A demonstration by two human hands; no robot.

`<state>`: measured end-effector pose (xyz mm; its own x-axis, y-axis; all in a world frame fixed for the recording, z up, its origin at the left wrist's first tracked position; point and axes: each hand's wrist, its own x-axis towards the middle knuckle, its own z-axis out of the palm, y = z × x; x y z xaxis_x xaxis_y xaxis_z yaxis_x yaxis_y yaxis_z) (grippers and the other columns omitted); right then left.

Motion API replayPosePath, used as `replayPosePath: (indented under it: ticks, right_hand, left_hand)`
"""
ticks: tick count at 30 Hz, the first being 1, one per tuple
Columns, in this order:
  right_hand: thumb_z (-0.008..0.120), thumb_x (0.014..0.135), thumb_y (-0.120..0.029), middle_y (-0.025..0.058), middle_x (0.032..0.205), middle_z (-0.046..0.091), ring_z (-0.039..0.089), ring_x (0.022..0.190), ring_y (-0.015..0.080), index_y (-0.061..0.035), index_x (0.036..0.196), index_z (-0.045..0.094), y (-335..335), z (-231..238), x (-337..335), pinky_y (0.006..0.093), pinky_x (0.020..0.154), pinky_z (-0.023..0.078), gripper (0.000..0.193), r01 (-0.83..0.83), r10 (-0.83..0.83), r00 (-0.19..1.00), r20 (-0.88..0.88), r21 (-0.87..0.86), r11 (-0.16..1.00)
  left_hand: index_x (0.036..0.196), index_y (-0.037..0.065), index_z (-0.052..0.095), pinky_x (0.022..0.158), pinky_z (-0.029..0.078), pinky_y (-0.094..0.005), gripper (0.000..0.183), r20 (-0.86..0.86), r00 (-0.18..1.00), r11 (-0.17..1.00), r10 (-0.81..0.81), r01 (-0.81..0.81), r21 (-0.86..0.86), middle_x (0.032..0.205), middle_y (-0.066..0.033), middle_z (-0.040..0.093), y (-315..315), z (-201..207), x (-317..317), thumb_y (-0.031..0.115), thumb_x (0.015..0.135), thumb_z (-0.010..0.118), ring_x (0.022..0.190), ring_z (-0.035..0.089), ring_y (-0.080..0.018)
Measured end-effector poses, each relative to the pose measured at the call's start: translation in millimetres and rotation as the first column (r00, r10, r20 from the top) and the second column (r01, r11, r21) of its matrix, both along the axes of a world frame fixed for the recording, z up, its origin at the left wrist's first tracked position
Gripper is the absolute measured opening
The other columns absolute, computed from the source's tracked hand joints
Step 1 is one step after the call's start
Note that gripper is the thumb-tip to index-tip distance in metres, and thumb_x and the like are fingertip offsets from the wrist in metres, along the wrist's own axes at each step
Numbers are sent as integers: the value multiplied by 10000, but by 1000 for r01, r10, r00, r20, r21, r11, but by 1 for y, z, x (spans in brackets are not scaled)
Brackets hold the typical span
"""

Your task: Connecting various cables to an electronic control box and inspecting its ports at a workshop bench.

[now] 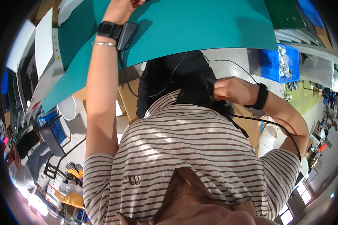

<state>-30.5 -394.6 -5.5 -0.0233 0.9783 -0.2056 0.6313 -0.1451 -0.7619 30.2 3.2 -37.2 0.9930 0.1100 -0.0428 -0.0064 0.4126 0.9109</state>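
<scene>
Over the green tabletop (199,26), my left hand (120,11) is partly cut off by the upper edge. Its fingers are curled together, and a small dark bit shows at their tips, too little to name. That wrist carries a black strap with a dark box-shaped device (127,36) and a silver bracelet. My right hand (231,90) is closed at my waist, against a black pouch or dark cloth (195,93). Whatever its fingers hold is hidden. A black band (261,96) circles the right wrist.
Thin black cables (266,120) run from my waist along the right arm and toward the table. Beyond the table's right edge is a blue bin (270,65) with clear plastic-looking pieces. Cardboard boxes (129,99) stand below the table. A dark chair (52,138) is at left.
</scene>
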Motion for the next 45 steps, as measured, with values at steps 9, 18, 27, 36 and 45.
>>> replayPosePath:
  ticks: [9, 18, 27, 36, 45]
  right_hand:
    - [663, 830, -146, 82, 746, 583, 617, 792, 283, -63, 825, 626, 82, 22, 6, 418, 659, 513, 92, 14, -28, 998, 48, 269, 963]
    - [616, 848, -257, 140, 843, 695, 695, 845, 352, -94, 937, 706, 132, -46, -45, 460, 733, 564, 207, -263, 296, 947, 124, -228, 937]
    - [537, 902, -193, 110, 909, 671, 687, 853, 337, -141, 1051, 671, 85, -38, -32, 462, 728, 564, 208, -185, 198, 966, 168, -90, 979]
    - [476, 940, -144, 99, 980, 620, 668, 826, 344, -99, 1052, 613, 7, -32, -28, 456, 710, 554, 183, -60, 67, 996, 51, -129, 990]
    - [608, 887, -171, 112, 868, 663, 672, 869, 321, -74, 956, 631, 16, -68, -15, 427, 695, 534, 121, -181, 158, 980, -122, -206, 962]
  left_hand:
    - [1192, 52, 541, 693, 497, -245, 274, -13, 1000, 1000, 14, -14, -12, 936, -18, 577, 3, -3, 1, 166, 960, 632, 758, 561, -118]
    - [1230, 49, 542, 664, 474, -241, 319, -10, 1000, 1000, 12, -12, -12, 951, -22, 600, -1, 1, -2, 183, 958, 643, 750, 571, -122]
    - [1108, 26, 568, 797, 485, -281, 197, 89, 993, 996, -72, 67, 60, 947, -35, 590, 31, -24, 8, 179, 989, 603, 878, 601, -157]
    - [1091, 41, 580, 785, 490, -273, 218, 65, 997, 997, -44, 39, 73, 952, -19, 581, 19, -16, 5, 202, 961, 649, 848, 608, -149]
    - [1078, 34, 578, 795, 493, -266, 211, 64, 995, 992, -79, 72, 100, 947, -23, 596, 22, -16, 7, 205, 969, 636, 868, 613, -140]
